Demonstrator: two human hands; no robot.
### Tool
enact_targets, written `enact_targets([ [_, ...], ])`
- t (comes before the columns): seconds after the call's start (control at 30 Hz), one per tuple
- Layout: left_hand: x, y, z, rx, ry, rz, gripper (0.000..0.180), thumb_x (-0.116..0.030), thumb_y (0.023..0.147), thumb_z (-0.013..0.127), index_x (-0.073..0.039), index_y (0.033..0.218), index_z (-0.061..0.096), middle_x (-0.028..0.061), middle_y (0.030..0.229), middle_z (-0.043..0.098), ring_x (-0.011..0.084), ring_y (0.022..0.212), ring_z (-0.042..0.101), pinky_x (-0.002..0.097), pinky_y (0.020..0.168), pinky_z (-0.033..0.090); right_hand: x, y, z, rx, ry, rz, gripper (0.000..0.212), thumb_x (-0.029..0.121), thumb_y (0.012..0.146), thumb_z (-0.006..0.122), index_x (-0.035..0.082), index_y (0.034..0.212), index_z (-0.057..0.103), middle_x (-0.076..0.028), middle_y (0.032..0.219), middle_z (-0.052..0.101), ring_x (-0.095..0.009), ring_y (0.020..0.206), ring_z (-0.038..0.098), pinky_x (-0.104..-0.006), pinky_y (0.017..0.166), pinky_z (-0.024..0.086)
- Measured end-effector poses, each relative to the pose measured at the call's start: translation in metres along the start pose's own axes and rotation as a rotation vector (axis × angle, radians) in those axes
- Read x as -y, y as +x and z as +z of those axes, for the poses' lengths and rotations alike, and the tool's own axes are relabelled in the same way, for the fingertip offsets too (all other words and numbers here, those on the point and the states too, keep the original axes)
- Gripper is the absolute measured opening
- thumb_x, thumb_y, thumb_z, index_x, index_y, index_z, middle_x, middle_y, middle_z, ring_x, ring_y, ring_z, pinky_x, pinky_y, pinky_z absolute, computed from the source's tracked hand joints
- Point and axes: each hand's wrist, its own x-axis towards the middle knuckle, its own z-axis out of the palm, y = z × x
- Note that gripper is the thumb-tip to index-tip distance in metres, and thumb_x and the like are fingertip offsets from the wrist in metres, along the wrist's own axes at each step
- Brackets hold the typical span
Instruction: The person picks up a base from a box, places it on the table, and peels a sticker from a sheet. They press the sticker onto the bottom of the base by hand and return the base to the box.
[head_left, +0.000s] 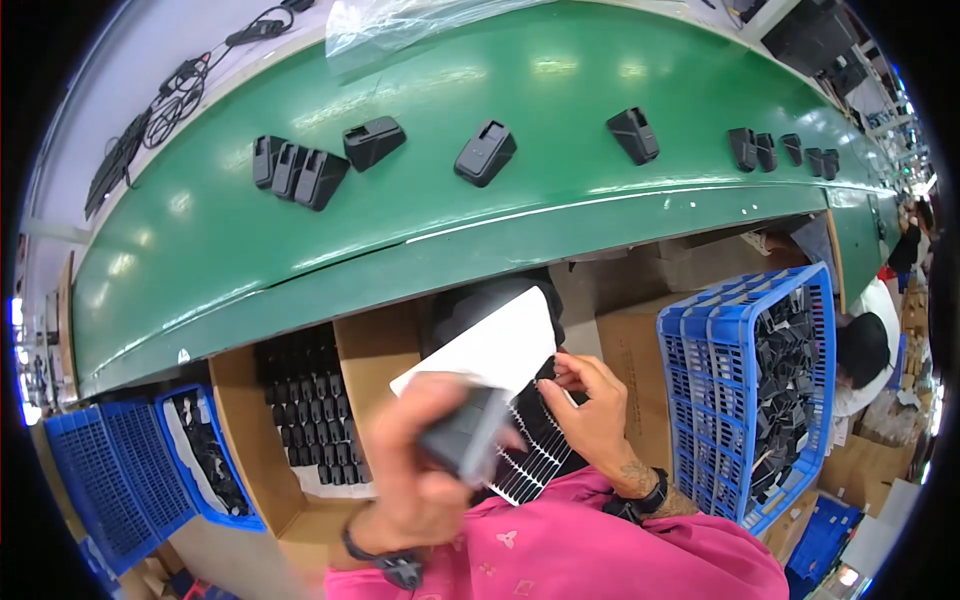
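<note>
My left hand (415,460), smeared by motion, grips a dark grey plastic housing (465,435) above my lap. The fingers of my right hand (592,408) are bent close together beside a white sheet (490,345); whether they pinch its edge or something dark behind it, I cannot make out. Below both hands lies a white slotted divider grid (530,465) with dark gaps, partly hidden by the left hand and the sheet. Pink clothing (560,545) covers my lap.
Several black housings (486,153) stand spaced along the green conveyor belt (560,90). To the right is a blue crate (745,400) full of black parts. An open carton (235,430) on the left holds rows of black pieces, beside another blue crate (205,460). A person (868,345) sits far right.
</note>
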Motion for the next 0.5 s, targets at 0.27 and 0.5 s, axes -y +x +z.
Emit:
enact_targets([
  [0.27,0.056,-0.041,0.029,-0.098,-0.689,-0.732,0.058,-0.009,0.085,0.058,-0.012,0.132,0.025,0.0148,0.104,0.051,0.0246,0.076,0.060,0.0269,0.055,0.046,-0.006,-0.008,-0.011,0.026,0.054,0.028,0.007,-0.001,0.080,0.063,-0.003,0.085,0.057,-0.012,0.082,0.061,-0.020,0.071,0.061,-0.0276,0.065,0.048],
  [0.5,0.049,-0.049,0.007,-0.192,-0.654,-0.739,0.049,-0.014,0.088,0.053,-0.011,0.131,0.029,0.0190,0.098,0.054,0.0165,0.052,0.056,0.0213,0.039,0.042,0.019,0.001,-0.047,0.053,0.510,0.278,0.006,0.001,0.086,0.056,0.000,0.088,0.050,-0.005,0.086,0.053,-0.009,0.073,0.053,-0.0218,0.068,0.044],
])
